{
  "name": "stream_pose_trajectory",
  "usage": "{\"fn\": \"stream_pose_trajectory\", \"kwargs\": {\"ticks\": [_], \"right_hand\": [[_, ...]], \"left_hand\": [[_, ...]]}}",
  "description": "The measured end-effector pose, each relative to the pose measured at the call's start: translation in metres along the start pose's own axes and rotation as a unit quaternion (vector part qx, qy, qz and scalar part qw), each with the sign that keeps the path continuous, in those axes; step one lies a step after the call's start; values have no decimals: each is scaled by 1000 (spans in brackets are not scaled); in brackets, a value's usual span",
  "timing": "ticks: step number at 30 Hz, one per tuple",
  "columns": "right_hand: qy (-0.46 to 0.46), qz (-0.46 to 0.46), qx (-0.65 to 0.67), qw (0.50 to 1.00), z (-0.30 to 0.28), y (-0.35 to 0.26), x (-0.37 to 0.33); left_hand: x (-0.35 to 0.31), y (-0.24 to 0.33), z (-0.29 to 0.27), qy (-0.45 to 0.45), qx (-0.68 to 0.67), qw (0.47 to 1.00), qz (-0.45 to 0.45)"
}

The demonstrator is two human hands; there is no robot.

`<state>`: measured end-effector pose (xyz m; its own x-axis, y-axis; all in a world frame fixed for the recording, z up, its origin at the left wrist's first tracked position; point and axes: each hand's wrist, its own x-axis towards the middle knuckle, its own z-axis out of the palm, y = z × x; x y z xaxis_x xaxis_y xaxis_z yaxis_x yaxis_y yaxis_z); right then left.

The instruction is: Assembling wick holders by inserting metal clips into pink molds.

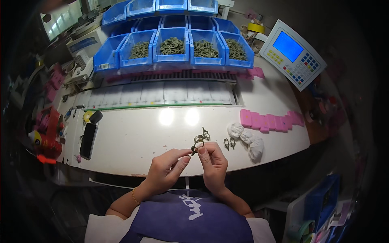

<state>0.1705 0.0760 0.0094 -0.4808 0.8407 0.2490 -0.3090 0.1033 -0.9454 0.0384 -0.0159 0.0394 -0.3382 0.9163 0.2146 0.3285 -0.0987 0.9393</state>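
Just above the near edge of the white table, my two hands meet at a small dark ring-shaped clamp (194,150), which looks like a spring hose clamp. My right hand (214,164) pinches it between thumb and fingers. From the other side, the index fingertip of my left hand (165,167) touches it, with the thumb curled just below. A few more such clamps (206,133) lie right beyond my fingertips, partly overlapping the held one in view. Two loose clamps (229,143) rest side by side to the right of my right hand.
Blue bins (171,56) filled with similar clamps stand at the back. On the right lie a bundled white cloth (248,140) and a row of pink blocks (267,121), with a tilted control panel (292,54) behind. At left are a black phone (88,140) and a red can (46,145).
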Motion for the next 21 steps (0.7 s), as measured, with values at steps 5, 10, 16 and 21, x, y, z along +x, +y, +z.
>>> {"fn": "stream_pose_trajectory", "kwargs": {"ticks": [5,10,16,21], "right_hand": [[36,-83,-92,992,2,-1,0],[18,-91,-116,989,-2,1,0],[39,-27,-16,999,-1,5,-1],[27,12,46,998,-2,3,-1]], "left_hand": [[2,-7,8,-5,51,996,69],[4,-7,9,-7,55,995,78],[0,-4,11,-54,-132,986,-89],[1,-13,10,-80,-267,947,-159]]}}
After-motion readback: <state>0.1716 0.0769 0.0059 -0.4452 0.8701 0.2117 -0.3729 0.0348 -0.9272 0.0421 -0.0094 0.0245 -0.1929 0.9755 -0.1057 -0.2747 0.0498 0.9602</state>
